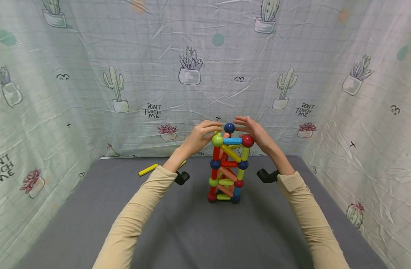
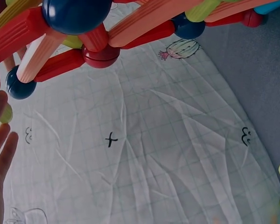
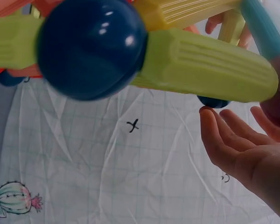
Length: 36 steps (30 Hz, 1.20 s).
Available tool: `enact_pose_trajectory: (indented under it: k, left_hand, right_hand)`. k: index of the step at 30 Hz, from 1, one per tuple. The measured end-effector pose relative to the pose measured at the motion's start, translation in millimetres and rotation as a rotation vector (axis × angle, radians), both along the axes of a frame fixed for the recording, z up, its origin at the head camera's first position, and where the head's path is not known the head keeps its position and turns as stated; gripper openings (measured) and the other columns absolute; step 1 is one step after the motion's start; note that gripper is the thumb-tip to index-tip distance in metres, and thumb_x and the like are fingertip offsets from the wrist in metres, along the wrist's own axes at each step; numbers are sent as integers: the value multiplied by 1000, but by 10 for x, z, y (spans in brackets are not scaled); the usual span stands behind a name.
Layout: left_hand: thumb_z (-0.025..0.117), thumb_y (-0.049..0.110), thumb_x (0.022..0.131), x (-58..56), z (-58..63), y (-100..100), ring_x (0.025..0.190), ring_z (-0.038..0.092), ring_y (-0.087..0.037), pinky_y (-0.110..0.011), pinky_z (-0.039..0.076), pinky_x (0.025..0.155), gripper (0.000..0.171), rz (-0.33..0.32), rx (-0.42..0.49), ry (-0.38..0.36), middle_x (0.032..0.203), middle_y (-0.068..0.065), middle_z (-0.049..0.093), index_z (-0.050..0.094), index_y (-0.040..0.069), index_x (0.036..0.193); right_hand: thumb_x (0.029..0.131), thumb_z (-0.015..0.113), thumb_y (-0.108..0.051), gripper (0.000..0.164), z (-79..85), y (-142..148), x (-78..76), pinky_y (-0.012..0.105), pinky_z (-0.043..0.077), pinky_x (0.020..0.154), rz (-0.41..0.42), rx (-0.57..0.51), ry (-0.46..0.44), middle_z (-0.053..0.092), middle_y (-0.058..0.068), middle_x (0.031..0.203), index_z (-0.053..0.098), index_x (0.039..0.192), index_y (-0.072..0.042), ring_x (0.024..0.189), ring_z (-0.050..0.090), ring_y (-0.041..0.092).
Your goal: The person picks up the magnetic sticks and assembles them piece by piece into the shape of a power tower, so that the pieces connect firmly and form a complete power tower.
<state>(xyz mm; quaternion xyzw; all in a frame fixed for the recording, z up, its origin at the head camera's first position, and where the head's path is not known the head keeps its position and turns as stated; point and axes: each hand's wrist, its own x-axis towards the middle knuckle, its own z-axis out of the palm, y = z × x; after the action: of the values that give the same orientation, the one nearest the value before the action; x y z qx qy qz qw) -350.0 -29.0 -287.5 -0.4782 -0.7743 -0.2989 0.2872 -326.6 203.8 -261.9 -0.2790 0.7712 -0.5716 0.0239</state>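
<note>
A tall tower of magnetic sticks and balls (image 1: 228, 164) stands upright on the grey table. Beside its upper left corner, my left hand (image 1: 202, 135) pinches a yellow-green stick (image 2: 7, 113) between thumb and fingers. My right hand (image 1: 255, 133) is at the upper right, fingers extended behind the red ball (image 1: 248, 141). In the right wrist view its fingertips lie just under a dark blue ball (image 3: 213, 102); whether they touch it I cannot tell. Another dark blue ball (image 1: 229, 128) tops the tower between both hands. A light blue stick (image 1: 233, 141) joins the front top balls.
A loose yellow stick (image 1: 148, 170) lies on the table left of the tower, with another yellow-green stick (image 1: 183, 163) partly hidden behind the left forearm. Dark wrist mounts (image 1: 267, 175) hang below the wrists. A printed cloth (image 1: 205, 89) encloses the back and sides.
</note>
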Motion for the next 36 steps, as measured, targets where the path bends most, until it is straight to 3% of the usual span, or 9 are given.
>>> enact_pose_trajectory:
  k: [8, 17, 28, 32, 36]
  left_hand:
    - [56, -16, 77, -51, -15, 40, 107, 54, -25, -31, 47, 87, 34, -48, 9, -24, 113, -14, 56, 64, 3, 105]
    - [59, -7, 79, -84, -61, 31, 101, 58, -25, -31, 48, 86, 27, -84, 26, -52, 107, -13, 61, 65, 1, 104]
    - [55, -11, 81, -104, -74, 47, 110, 55, -23, -29, 43, 94, 34, -137, 20, -41, 114, -12, 61, 63, 3, 111]
    - [53, -14, 80, -97, -86, 51, 111, 54, -25, -31, 43, 95, 37, -108, 14, -30, 116, -13, 60, 61, 3, 112]
    - [51, -14, 81, -63, -128, 30, 106, 55, -27, -34, 48, 85, 42, -42, 14, -84, 119, -15, 55, 55, 2, 120]
  right_hand:
    - [97, 18, -42, 56, 13, -50, -38, 54, 29, 101, -3, 45, 26, 27, 21, 143, 24, 141, -8, 129, 31, 38]
    - [97, 18, -40, 55, 23, -89, -38, 54, 29, 101, -16, 82, 28, 27, 18, 144, 24, 141, -8, 130, 30, 37]
    - [97, 17, -38, 53, 3, -104, -63, 54, 28, 102, 1, 97, 9, 23, 14, 147, 23, 142, -9, 132, 26, 36]
    - [97, 17, -39, 54, -2, -102, -71, 55, 26, 103, 18, 93, -4, 20, 13, 148, 22, 142, -9, 131, 26, 37]
    - [97, 15, -41, 55, -42, -61, -80, 56, 23, 104, 44, 62, -35, 18, 12, 149, 20, 143, -11, 132, 26, 38]
